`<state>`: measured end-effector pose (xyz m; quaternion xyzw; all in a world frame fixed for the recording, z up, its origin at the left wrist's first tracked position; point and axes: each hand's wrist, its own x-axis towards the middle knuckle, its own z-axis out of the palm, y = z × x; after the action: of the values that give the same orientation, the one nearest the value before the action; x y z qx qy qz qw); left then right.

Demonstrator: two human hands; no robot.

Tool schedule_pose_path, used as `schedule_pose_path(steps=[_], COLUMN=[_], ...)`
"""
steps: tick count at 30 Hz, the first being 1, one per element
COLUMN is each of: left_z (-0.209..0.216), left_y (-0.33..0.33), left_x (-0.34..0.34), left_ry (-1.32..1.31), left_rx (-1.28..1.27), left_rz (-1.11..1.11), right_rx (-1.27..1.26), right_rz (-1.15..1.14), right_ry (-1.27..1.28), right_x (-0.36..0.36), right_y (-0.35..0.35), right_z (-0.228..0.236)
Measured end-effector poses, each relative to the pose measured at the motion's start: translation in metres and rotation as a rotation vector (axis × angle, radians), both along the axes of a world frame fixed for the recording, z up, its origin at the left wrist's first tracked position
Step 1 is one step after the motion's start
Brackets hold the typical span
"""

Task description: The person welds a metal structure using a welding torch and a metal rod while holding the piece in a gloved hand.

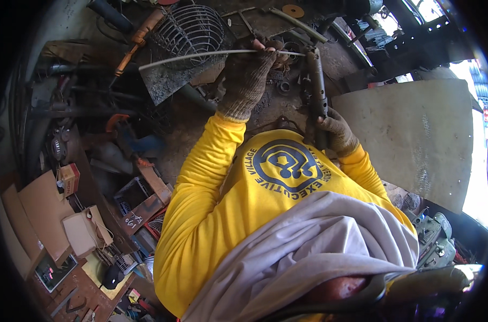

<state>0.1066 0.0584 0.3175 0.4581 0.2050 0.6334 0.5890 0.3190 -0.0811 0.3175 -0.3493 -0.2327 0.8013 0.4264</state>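
My left hand [246, 86], in a worn brown knit glove, is closed around a thin metal rod [195, 55]. The rod bows slightly and runs leftward from my fingers, while its short right end reaches the top of a dark metal pipe [316, 80]. Whether it passes into the pipe or just lies against it, I cannot tell. Small round marks or holes dot the pipe, which stands nearly upright in this view. Lower down on it, my gloved right hand [338, 132] is wrapped around its side, with the fingers partly hidden.
A round wire cage [190, 33] rests on a grey plate beyond my left hand, beside an orange clamp-like tool [139, 40]. To the right leans a large pale sheet [410, 139]. Cardboard [46, 214] and a cluttered bench [88, 292] lie at left. An orange disc [293, 11] sits far ahead.
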Motion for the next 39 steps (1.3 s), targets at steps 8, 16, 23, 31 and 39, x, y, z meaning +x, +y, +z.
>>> schedule_pose_path(steps=[8, 16, 23, 31, 39], left_z=[0.038, 0.073, 0.044, 0.057, 0.083], left_y=[0.044, 0.152, 0.226, 0.205, 0.101], left_x=[0.004, -0.173, -0.162, -0.158, -0.169], left_ry=[0.403, 1.757, 2.096, 1.828, 1.569], left_rx=[0.124, 0.383, 0.130, 0.324, 0.719], left_rz=[-0.182, 0.753, 0.389, 0.434, 0.558], right_rx=[0.091, 0.165, 0.191, 0.188, 0.182], right_rz=[-0.101, -0.451, -0.678, -0.902, -0.902], right_ry=[-0.102, 0.051, -0.132, -0.137, -0.265], right_x=[0.025, 0.029, 0.021, -0.038, -0.041], right_y=[0.043, 0.045, 0.035, 0.008, -0.021], right_z=[-0.033, -0.041, -0.039, -0.037, -0.024])
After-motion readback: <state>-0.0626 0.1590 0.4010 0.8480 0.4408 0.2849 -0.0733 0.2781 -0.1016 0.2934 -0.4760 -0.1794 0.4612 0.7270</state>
